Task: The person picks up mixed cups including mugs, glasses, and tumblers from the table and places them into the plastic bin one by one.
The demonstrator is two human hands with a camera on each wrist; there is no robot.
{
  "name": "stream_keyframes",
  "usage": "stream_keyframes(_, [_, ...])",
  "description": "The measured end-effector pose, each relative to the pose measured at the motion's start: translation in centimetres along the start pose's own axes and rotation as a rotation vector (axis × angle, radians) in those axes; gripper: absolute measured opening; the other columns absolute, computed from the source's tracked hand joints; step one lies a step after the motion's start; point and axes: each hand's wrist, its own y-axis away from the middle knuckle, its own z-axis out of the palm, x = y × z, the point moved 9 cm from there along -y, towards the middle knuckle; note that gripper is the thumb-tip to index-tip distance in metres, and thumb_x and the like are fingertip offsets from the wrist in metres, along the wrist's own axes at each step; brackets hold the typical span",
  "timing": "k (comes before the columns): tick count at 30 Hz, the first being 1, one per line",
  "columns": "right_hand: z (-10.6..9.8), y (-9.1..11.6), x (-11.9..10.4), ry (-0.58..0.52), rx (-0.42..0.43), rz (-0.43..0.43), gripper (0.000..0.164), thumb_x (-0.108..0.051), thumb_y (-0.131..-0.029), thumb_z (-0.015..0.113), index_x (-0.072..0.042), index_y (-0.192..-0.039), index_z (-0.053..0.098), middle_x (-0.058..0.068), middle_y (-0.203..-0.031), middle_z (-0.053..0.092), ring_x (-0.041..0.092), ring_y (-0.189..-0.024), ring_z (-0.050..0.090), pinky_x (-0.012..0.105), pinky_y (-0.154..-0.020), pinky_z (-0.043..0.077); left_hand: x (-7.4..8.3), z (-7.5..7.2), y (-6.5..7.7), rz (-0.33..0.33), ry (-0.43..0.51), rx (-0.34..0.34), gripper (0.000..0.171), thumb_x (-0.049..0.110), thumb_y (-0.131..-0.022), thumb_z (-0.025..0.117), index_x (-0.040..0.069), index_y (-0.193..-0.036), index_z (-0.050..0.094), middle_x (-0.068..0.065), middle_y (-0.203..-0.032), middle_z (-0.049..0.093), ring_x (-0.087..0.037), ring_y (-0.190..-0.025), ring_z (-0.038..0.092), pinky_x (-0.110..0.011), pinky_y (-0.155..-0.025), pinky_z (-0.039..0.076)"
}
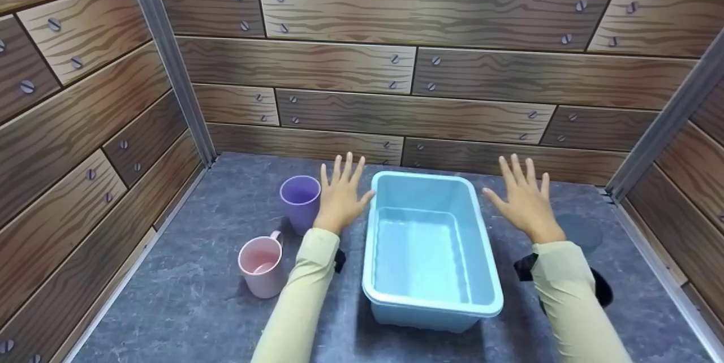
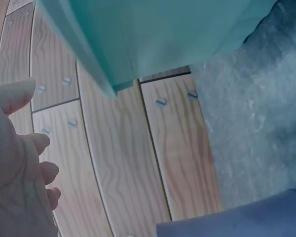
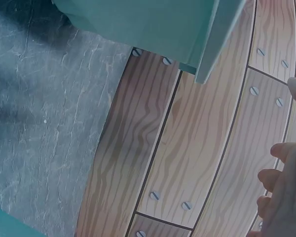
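Smack between my two hands on the dark bench (image 1: 186, 318) sits the light blue tub (image 1: 419, 255), long sides running near to far. My left hand (image 1: 341, 198) and right hand (image 1: 526, 204) are both up with the fingers spread, palms empty, one on each side of it. The left thumb lines up with the tub's edge from above, but the left wrist view shows a gap, so I'd say not touching. The right thumb is clearly apart too.

As for handling, I'd guess it's thin molded plastic: light for its size, stiff enough but with a bit of flex along the long walls. It looks smooth, so kinda slippery if you just squeeze the sides. Not fragile imo. Best hold is probably the rim (image 1: 369, 261), halfway along each long side, fingers hooked under the lip and thumbs on top, so it stays level.

Watch the left side, that's the tight one: a purple cup (image 1: 301, 204) is just beside my left hand, with a pink mug (image 1: 262, 269) nearer. Something dark and round (image 1: 603, 288) is half hidden behind my right sleeve (image 1: 565, 284), can't tell what.
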Motion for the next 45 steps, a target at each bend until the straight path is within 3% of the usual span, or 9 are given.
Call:
stream_keyframes(13, [3.0,1.6,-1.2,-0.016,-0.034,-0.016,0.082,-0.051,-0.094,0.043,-0.01,-0.151,0.002,0.019,-0.157,-0.001,0.042,-0.143,-0.01,0.064,-0.108,-0.012,1.1,2.4,1.7,0.049,0.044,-0.068,0.082,0.057,-0.09,0.046,0.014,-0.151,0.013,-0.009,-0.159,0.009,-0.031,-0.147,0.005,-0.055,-0.116,0.0])
stream_keyframes(22, [4.5,2.7,-1.9,-0.008,-0.042,-0.029,0.085,-0.054,-0.092,0.044,-0.005,-0.151,0.008,0.02,-0.157,0.006,0.043,-0.144,-0.001,0.063,-0.11,-0.008,1.8,2.8,2.5,0.065,0.003,-0.103,0.099,0.061,-0.081,0.057,0.006,-0.15,0.013,-0.011,-0.158,0.013,-0.03,-0.147,0.009,-0.054,-0.116,0.003])
stream_keyframes(32, [5.7,3.7,-1.9,-0.031,-0.061,-0.029,0.087,-0.058,-0.09,0.044,-0.002,-0.149,0.014,0.022,-0.156,0.013,0.043,-0.144,0.002,0.063,-0.11,-0.006,1.8,3.8,3.0,0.079,-0.019,-0.108,0.086,0.053,-0.086,0.053,0.004,-0.149,0.02,-0.011,-0.156,0.02,-0.028,-0.147,0.013,-0.052,-0.117,0.005])
stream_keyframes(39, [5.9,3.6,-1.7,-0.055,-0.078,-0.024,0.081,-0.058,-0.093,0.039,-0.006,-0.15,0.015,0.019,-0.156,0.017,0.043,-0.144,0.003,0.062,-0.11,-0.007,2.1,3.7,2.7,0.091,0.0,-0.105,0.078,0.046,-0.089,0.049,0.002,-0.148,0.023,-0.012,-0.156,0.02,-0.027,-0.147,0.013,-0.049,-0.117,0.004])
stream_keyframes(45, [6.0,3.9,-1.7,-0.061,-0.081,-0.023,0.076,-0.05,-0.095,0.043,-0.005,-0.15,0.017,0.019,-0.155,0.018,0.043,-0.143,0.004,0.063,-0.11,-0.006,2.2,3.9,3.0,0.08,-0.008,-0.137,0.076,0.042,-0.09,0.046,0.0,-0.148,0.021,-0.014,-0.156,0.02,-0.027,-0.147,0.012,-0.049,-0.118,0.003])
